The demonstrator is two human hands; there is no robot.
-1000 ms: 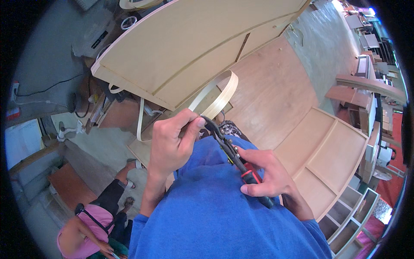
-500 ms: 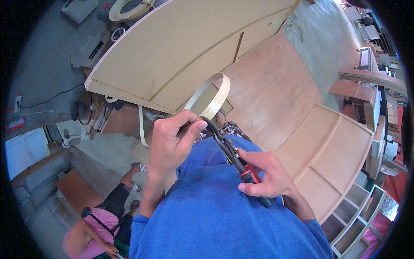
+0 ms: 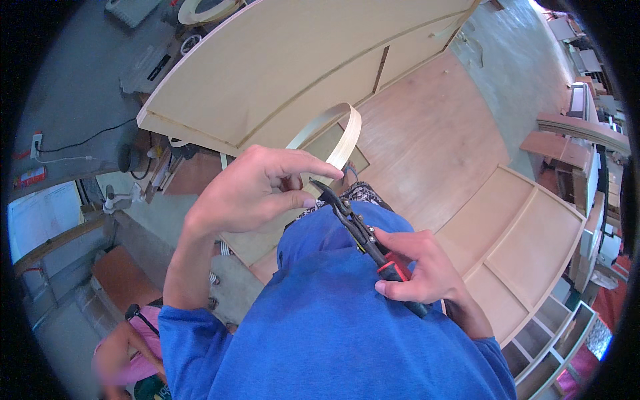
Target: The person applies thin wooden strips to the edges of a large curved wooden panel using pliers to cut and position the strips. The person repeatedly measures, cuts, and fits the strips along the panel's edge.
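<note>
My right hand (image 3: 421, 270) is wrapped round the red and black handles of a pair of tin snips (image 3: 357, 230), held in front of my blue shirt. The dark jaws point up and left, towards my left hand (image 3: 243, 183). That hand has its thumb and index finger spread apart. Its index fingertip touches the lower part of a pale, curled strip of edge banding (image 3: 347, 140), and its thumb tip is close to the snips' jaws. The strip arches up and back down behind the left hand, where its other part is hidden.
A large pale wooden panel (image 3: 267, 73) stands ahead of me. A framed panel (image 3: 513, 233) leans at the right, above a shelf unit (image 3: 560, 340). At lower left, a person in pink (image 3: 143, 333) is close by. A black cord (image 3: 87, 140) crosses at left.
My left thumb and index finger have opened apart from their pinch at the snips' jaws. The left arm has swung outward to the left. The right hand still grips the snips.
</note>
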